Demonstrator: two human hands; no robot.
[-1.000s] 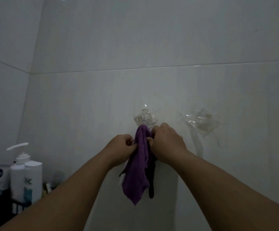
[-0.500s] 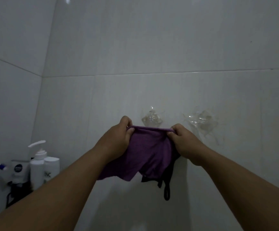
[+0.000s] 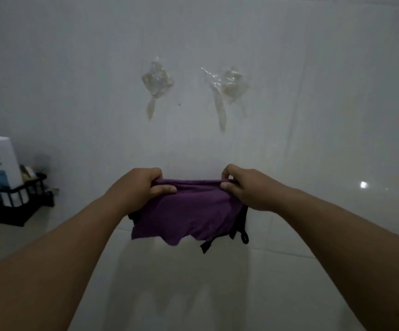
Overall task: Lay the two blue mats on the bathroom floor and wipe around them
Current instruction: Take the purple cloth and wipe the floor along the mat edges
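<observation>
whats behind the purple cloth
A black fabric piece with straps and a loop shows past the purple cloth's right and lower edges. How far it reaches behind the cloth is covered.

Two bare forearms, unadorned hands (image 3: 143, 187) (no sleeves, rings or watch in view)

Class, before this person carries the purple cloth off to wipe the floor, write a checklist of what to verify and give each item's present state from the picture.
1. Left hand grips the purple cloth: ok.
2. Right hand grips its other top corner: ok.
3. Cloth clear of both clear wall hooks: ok.
4. Black strap dangling behind the cloth, free of snags: cannot tell.
5. Blue mats laid on the floor: cannot tell, none in view.
6. Cloth clear of the black rack of bottles: ok.
</observation>
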